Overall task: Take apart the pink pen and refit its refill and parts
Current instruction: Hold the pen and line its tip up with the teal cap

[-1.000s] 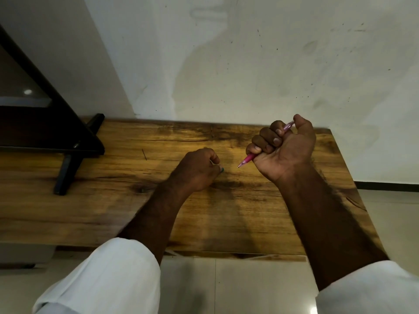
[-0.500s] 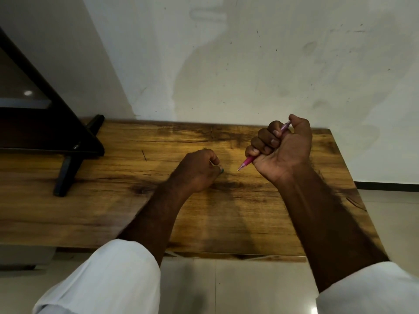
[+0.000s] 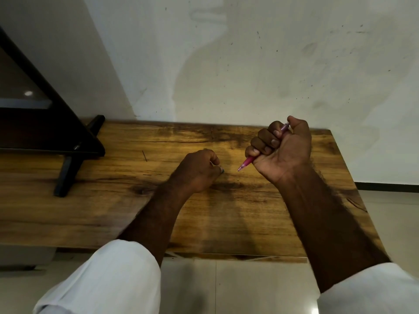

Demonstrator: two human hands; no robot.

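My right hand (image 3: 284, 148) is closed in a fist around the pink pen (image 3: 246, 163), above the wooden table (image 3: 113, 200). The pen's tip points down and left toward my left hand, and its top end pokes out under my thumb. My left hand (image 3: 197, 172) rests on the table with its fingers curled shut. A small thin part shows between its thumb and forefinger, too small to identify. A short gap separates the pen tip from my left fingers.
A black stand with a dark screen (image 3: 45, 132) sits on the table at the far left, one foot (image 3: 65, 175) reaching forward. A white wall (image 3: 249, 64) rises behind the table. Tiled floor (image 3: 226, 286) lies below the near edge.
My right hand with the pen has shifted slightly left and down. My left hand has stayed in place on the table.
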